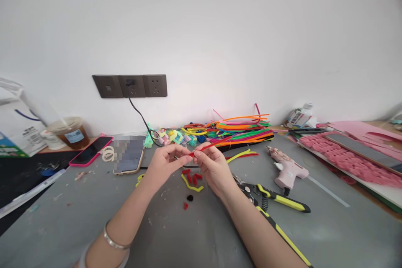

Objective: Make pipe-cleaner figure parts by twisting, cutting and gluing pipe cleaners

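Between the fingertips of both hands runs a red pipe cleaner (207,147), its free end pointing up to the right. My left hand (171,161) pinches one end of it, and my right hand (212,165) pinches it close beside. On the grey mat (176,234) below lie several short red pipe cleaner pieces (194,179), a bent yellow pipe cleaner (192,186), a small black pompom-like ball (190,197) and a small red piece (185,206). Pliers with black and yellow handles (289,202) rest partly behind my right forearm.
A bundle of colourful pipe cleaners (241,134) lies by the wall. To the right are a pink glue gun (289,171), a bottle (300,116) and pink textured material (351,155). On the left stand a drink cup (70,134), a pink-cased phone (91,151) and another phone (130,155).
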Motion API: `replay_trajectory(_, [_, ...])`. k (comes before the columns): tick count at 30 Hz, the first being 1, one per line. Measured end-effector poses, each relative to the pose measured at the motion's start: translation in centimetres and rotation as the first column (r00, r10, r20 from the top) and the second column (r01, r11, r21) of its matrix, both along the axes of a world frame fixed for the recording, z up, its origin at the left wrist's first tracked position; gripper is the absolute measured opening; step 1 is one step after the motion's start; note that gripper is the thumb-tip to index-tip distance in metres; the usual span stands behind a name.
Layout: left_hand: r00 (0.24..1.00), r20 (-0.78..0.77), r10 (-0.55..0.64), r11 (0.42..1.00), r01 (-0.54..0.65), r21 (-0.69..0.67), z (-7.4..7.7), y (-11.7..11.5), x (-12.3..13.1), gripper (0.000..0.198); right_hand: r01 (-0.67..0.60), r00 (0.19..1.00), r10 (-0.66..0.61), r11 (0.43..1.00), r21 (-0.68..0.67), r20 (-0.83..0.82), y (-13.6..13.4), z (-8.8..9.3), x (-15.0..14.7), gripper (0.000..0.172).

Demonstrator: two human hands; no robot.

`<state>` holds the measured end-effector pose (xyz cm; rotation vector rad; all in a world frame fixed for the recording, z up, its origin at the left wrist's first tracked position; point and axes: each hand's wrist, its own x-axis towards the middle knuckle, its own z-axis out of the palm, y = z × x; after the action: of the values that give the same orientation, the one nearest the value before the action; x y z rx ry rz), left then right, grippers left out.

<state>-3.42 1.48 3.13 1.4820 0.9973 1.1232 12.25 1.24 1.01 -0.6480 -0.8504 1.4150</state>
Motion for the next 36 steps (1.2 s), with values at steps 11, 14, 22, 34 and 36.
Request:
replay_trajectory(11, [0.975, -0.062, 0.216, 0.964, -0.203, 0.170, -0.9, -0.4, 0.4, 0.018, 0.032, 0.999, -0.028, 0.996, 0.087, -0.039, -0.1, -0.5, -0.2, 0.018])
replay_trajectory(14, [0.964, -0.074, 0.254, 0.941, -0.228, 0.251, -0.5, -0.7, 0.4, 0.017, 0.030, 1.000, -0.030, 0.998, 0.053, 0.001, -0.2, -0.6, -0.2, 0.019])
replay_trajectory(22, [0.972, 0.014, 0.234, 0.945, -0.231, 0.230, -0.2, -0.5, 0.4, 0.016, 0.021, 0.997, -0.022, 1.000, 0.022, 0.079, -0.3, -0.3, 0.0, 0.027])
replay_trajectory(34, [0.874, 0.466, 0.136, 0.986, -0.073, -0.150, -1.1, -1.2, 2.9, 0.020, -0.075, 0.996, 0.067, 0.988, 0.135, 0.056, -0.6, -0.5, -0.4, 0.024])
replay_trajectory(36, [0.876, 0.463, 0.136, 0.987, -0.078, -0.142, -1.1, -1.2, 2.9, 0.023, -0.102, 0.994, 0.095, 0.984, 0.145, 0.056, -0.6, -0.5, -0.4, 0.024])
